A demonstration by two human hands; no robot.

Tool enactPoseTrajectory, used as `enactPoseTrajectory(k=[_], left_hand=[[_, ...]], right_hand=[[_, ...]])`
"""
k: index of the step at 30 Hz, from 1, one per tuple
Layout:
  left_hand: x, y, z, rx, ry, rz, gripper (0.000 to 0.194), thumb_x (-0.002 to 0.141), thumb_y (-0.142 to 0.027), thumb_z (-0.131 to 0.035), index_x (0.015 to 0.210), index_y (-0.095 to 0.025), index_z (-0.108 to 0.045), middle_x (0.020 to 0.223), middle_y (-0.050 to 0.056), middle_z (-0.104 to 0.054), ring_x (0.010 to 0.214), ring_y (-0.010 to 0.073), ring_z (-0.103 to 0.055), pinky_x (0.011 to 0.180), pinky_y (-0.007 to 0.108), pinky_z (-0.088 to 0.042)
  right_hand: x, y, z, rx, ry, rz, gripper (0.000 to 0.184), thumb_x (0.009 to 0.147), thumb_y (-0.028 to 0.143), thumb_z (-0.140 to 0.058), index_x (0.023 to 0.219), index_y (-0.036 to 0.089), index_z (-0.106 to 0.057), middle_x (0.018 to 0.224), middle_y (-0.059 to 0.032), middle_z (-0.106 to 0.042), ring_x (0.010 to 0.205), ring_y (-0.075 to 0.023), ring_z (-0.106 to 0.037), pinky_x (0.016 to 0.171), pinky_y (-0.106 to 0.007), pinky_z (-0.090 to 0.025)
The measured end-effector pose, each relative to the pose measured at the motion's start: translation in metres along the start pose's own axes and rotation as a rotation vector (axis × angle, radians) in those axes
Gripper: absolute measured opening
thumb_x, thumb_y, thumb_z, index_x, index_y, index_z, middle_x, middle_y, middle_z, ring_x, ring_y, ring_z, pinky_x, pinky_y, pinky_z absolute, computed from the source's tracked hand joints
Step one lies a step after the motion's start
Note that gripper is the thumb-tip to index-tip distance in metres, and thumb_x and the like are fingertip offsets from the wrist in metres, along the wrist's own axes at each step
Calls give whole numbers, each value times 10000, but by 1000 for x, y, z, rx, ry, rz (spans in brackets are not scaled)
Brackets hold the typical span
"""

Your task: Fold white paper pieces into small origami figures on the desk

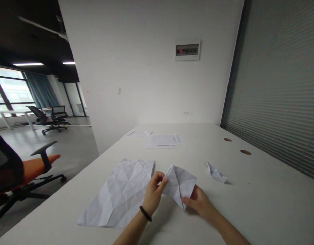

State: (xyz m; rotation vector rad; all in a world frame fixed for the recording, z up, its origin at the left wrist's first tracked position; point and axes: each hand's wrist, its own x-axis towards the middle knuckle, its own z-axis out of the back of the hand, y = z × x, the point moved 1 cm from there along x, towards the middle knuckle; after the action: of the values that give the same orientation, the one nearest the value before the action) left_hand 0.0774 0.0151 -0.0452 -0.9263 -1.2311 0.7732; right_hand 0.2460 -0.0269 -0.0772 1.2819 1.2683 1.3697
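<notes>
Smooth white table (269, 211); fingers (162, 184) pinch creased, angular folded paper (184, 180).

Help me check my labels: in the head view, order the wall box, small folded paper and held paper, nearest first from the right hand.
1. Held paper: in the grip of the right hand.
2. Small folded paper: on the table, beyond and right of that hand.
3. Wall box: high on the far wall.
</notes>
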Motion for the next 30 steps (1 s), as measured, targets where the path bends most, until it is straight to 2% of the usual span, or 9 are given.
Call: enactPoseTrajectory(k=[5,7,9,11,13,16,20,27,30], left_hand=[[-2,0,-3,45,174,-55,161,752,-330,-540,729,-171,-523,775,15,-519,739,146,-504,615,228,-425],[-1,-1,1,104,114,-97,102,757,-268,-512,797,-180,-545,848,30,-542,827,167,-515,702,270,-431],[2,-1,7,161,17,-108,124,760,-238,-479,851,-186,-544,876,37,-552,851,176,-520,727,295,-427],[3,-1,11,195,3,-86,143,783,-246,-449,874,-185,-539,881,42,-561,839,174,-529,721,297,-427],[2,-2,12,220,122,-64,174,818,-284,-427,900,-184,-543,886,46,-571,825,166,-536,710,282,-427],[-4,-2,7,340,458,-134,264,793,-385,-505,979,-206,-561,931,43,-575,849,169,-527,729,268,-419],[-11,4,1,668,730,-251,450,595,-491,-688,976,-264,-612,995,31,-562,925,216,-491,826,317,-373],[-10,12,7,818,773,-287,593,535,-505,-723,1067,-290,-575,1074,27,-529,969,217,-472,857,314,-358],[-9,12,7,843,727,-314,477,568,-496,-711,992,-300,-616,1039,16,-551,956,217,-474,854,324,-350]], right_hand=[[-11,0,-4,-416,-266,-172,297,659,342,-596,901,171,-604,831,-68,-669,784,-240,-603,706,-348,-472],[-10,5,4,-519,-277,-11,251,734,314,-509,928,205,-625,895,-54,-662,849,-231,-588,754,-331,-455],[-7,10,13,-649,-143,205,291,749,185,-450,978,225,-625,971,-37,-641,931,-206,-557,844,-322,-412],[-4,11,20,-804,-109,260,403,690,71,-437,1017,225,-615,1002,-40,-626,959,-189,-539,873,-313,-391],[-2,9,23,-950,-84,231,442,682,36,-419,1028,230,-612,992,-53,-621,949,-182,-528,860,-308,-390],[-3,4,18,-1102,3,198,410,735,60,-401,1040,242,-606,1018,-71,-596,981,-192,-486,855,-320,-377],[-6,7,13,-1147,75,193,480,691,22,-388,1073,234,-586,1108,-78,-542,1067,-195,-414,903,-337,-338],[-16,29,14,-1028,157,246,478,615,7,-404,965,234,-637,1077,-38,-553,1045,-161,-437,926,-290,-328],[-16,32,13,-971,194,209,374,648,73,-458,933,222,-649,1007,-41,-585,967,-162,-488,872,-272,-371]])
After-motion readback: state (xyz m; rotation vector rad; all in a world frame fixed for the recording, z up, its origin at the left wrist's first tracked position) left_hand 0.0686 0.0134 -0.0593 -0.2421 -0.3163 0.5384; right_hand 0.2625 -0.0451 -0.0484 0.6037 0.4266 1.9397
